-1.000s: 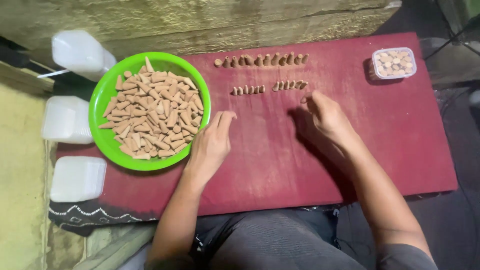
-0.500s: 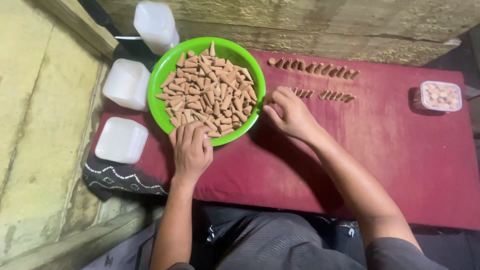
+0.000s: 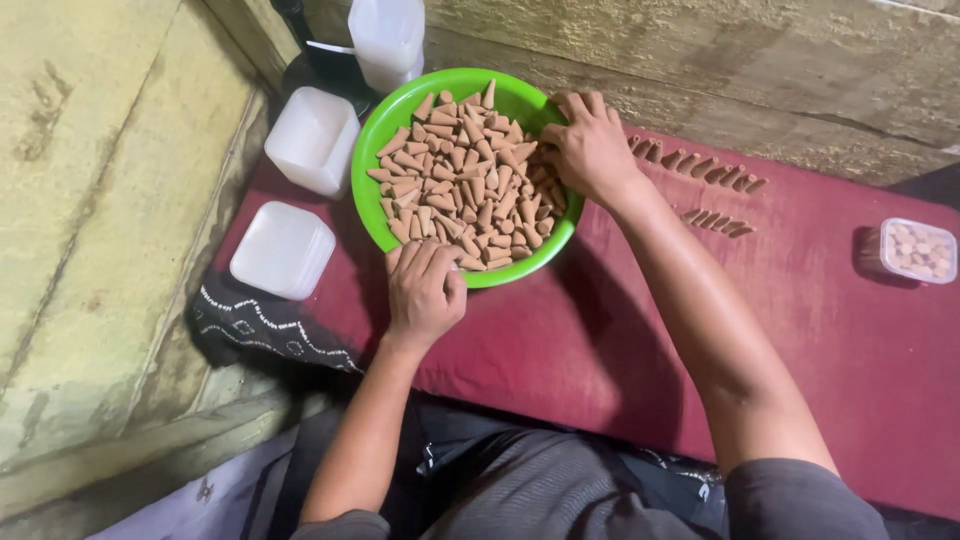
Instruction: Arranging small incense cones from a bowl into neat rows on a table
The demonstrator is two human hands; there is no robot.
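Reaching into the green bowl [image 3: 375, 215] with right hand [image 3: 585, 150], fingers curled among brown cones [image 3: 465, 185], actual hold unclear, while left hand [image 3: 425, 290] steadies the near rim, fingers bent; best gathering few cones gently, bowl pinned to the red cloth [image 3: 800, 330].

Left of the green bowl [image 3: 372, 205], two shut square white plastic boxes [image 3: 312, 140] [image 3: 283, 249] sit one nearer than the other. A taller translucent white container [image 3: 388, 38] stands behind the bowl. Far right lies a small clear lidded box [image 3: 917, 250] of pale cones.
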